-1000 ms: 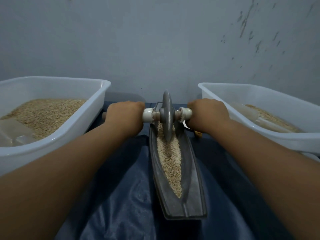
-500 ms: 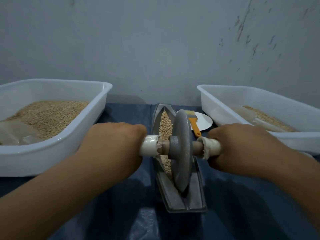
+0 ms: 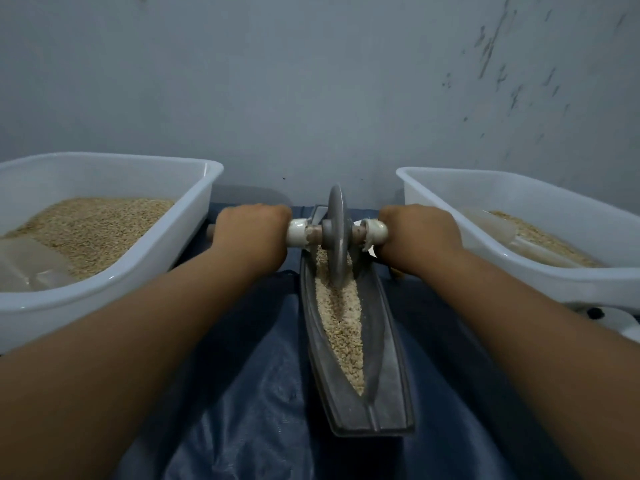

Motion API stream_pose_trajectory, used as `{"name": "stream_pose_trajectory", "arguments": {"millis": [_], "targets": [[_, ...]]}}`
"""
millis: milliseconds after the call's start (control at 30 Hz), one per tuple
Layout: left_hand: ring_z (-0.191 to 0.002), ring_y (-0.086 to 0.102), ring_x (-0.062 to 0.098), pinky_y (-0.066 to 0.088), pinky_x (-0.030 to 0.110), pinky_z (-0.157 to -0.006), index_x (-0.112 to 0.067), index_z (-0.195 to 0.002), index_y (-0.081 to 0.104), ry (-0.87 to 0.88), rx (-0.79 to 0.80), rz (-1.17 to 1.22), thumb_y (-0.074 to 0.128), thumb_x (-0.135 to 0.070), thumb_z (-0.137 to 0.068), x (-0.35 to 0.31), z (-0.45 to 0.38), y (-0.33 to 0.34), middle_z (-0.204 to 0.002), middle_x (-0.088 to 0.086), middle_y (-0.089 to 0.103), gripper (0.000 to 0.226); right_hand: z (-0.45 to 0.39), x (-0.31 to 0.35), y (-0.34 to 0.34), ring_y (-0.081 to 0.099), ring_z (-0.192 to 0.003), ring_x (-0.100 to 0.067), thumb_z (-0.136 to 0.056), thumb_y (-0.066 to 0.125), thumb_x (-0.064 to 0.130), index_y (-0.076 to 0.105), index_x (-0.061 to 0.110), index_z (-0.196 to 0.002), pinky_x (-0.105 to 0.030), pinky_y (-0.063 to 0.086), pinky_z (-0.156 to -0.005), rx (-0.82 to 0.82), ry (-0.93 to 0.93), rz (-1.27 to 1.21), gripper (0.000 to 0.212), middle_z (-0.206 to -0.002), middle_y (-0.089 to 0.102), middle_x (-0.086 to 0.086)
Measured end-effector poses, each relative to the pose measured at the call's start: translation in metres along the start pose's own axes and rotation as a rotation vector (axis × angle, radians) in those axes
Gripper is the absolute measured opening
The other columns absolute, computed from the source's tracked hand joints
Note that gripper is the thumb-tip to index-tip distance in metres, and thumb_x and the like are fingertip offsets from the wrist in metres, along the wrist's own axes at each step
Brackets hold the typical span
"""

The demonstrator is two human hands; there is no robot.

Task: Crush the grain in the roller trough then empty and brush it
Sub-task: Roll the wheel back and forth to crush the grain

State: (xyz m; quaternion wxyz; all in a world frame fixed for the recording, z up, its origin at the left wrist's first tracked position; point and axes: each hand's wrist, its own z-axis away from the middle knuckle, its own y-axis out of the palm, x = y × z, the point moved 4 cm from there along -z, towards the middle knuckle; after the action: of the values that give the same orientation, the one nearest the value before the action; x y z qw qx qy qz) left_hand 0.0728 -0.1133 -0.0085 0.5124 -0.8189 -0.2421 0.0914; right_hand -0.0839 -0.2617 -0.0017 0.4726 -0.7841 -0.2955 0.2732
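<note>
While grain (image 3: 341, 323) still fills the trough (image 3: 384, 358), the job looks to be only in its first part: crushing is under way, and emptying and brushing are not yet done. At the far left a white tub (image 3: 194, 216) heaped with grain sits on the blue-covered worktop (image 3: 249, 393). Next, the left hand (image 3: 251, 233) has its fingers wrapped around the white left end of the axle. In the middle the grey disc roller (image 3: 336, 237) stands upright at the far end of the long, dark, boat-shaped trough, its edge down in the grain. The grain is pale, coarse, lying in a narrow strip along the groove, mostly whole-looking to my eye. The right hand (image 3: 420, 233) grips the other axle end likewise. At the far right stands a second white tub (image 3: 450, 199), holding less grain.
</note>
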Motion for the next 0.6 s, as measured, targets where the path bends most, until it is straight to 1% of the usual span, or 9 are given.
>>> {"name": "stream_pose_trajectory", "arguments": {"millis": [67,167,233,300,367,433,467,533,600], "targets": [[-0.068,0.048,0.018,0.045,0.035,-0.067,-0.027,-0.085,0.042,0.027,0.022,0.019,0.063,-0.023,-0.081,-0.002,0.015,-0.005,-0.067,-0.008,0.040,0.021,0.015,0.002,-0.008,0.041,-0.053,-0.013,-0.068,0.059,0.027,0.044,0.026,-0.069,-0.024,0.024,-0.047,0.033,-0.015,-0.005,0.016,-0.063,0.048,0.008],[-0.069,0.054,0.016,0.050,0.035,-0.068,-0.030,-0.082,0.038,0.072,0.057,0.031,0.062,-0.027,-0.083,-0.006,0.047,-0.019,-0.072,-0.007,0.049,0.024,0.049,0.004,-0.025,0.051,-0.063,-0.016,-0.075,0.058,0.030,0.054,0.026,-0.079,-0.026,0.034,-0.052,0.094,-0.051,0.005,0.007,-0.069,0.053,0.008],[-0.063,0.051,0.012,0.047,0.031,-0.062,-0.033,-0.079,0.035,0.094,0.073,0.013,0.060,-0.030,-0.082,-0.009,0.069,-0.033,-0.067,-0.008,0.046,0.026,0.075,0.006,-0.040,0.055,-0.066,-0.016,-0.075,0.059,0.032,0.052,0.025,-0.076,-0.027,0.037,-0.053,0.163,-0.074,-0.001,0.009,-0.069,0.055,0.006],[-0.056,0.043,0.004,0.039,0.027,-0.054,-0.035,-0.073,0.031,0.095,0.087,-0.016,0.060,-0.035,-0.080,-0.009,0.087,-0.048,-0.062,-0.009,0.044,0.029,0.098,0.004,-0.059,0.055,-0.065,-0.013,-0.074,0.061,0.036,0.049,0.027,-0.074,-0.026,0.036,-0.051,0.197,-0.087,0.008,0.015,-0.069,0.056,0.007],[-0.055,0.043,0.002,0.039,0.025,-0.052,-0.037,-0.073,0.031,0.090,0.096,-0.025,0.059,-0.038,-0.076,-0.007,0.100,-0.061,-0.061,-0.010,0.045,0.029,0.114,0.001,-0.077,0.054,-0.064,-0.009,-0.073,0.060,0.042,0.048,0.029,-0.074,-0.026,0.039,-0.051,0.194,-0.092,0.025,0.018,-0.068,0.056,0.008],[-0.055,0.043,0.001,0.040,0.023,-0.052,-0.038,-0.074,0.034,0.092,0.069,-0.030,0.060,-0.040,-0.073,-0.005,0.105,-0.068,-0.060,-0.011,0.045,0.026,0.121,-0.001,-0.086,0.054,-0.061,-0.007,-0.070,0.060,0.044,0.048,0.031,-0.073,-0.028,0.044,-0.053,0.199,-0.087,0.012,0.018,-0.066,0.056,0.010],[-0.054,0.042,0.001,0.039,0.023,-0.051,-0.038,-0.073,0.034,0.089,0.062,-0.032,0.060,-0.040,-0.072,-0.005,0.104,-0.068,-0.059,-0.011,0.044,0.026,0.120,-0.001,-0.086,0.053,-0.060,-0.006,-0.069,0.060,0.044,0.049,0.031,-0.073,-0.028,0.044,-0.053,0.207,-0.081,0.009,0.017,-0.065,0.056,0.010],[-0.054,0.041,0.001,0.036,0.025,-0.051,-0.037,-0.069,0.031,0.077,0.083,-0.045,0.061,-0.038,-0.075,-0.006,0.096,-0.061,-0.060,-0.011,0.043,0.030,0.112,0.000,-0.076,0.054,-0.060,-0.006,-0.070,0.061,0.042,0.050,0.031,-0.071,-0.026,0.040,-0.050,0.224,-0.064,0.010,0.016,-0.065,0.057,0.009],[-0.056,0.043,0.006,0.039,0.027,-0.056,-0.034,-0.069,0.031,0.060,0.086,-0.035,0.061,-0.034,-0.079,-0.008,0.081,-0.046,-0.062,-0.010,0.043,0.031,0.094,0.002,-0.055,0.054,-0.063,-0.011,-0.073,0.061,0.038,0.049,0.028,-0.070,-0.025,0.035,-0.049,0.212,-0.032,-0.001,0.016,-0.067,0.056,0.008]]}}
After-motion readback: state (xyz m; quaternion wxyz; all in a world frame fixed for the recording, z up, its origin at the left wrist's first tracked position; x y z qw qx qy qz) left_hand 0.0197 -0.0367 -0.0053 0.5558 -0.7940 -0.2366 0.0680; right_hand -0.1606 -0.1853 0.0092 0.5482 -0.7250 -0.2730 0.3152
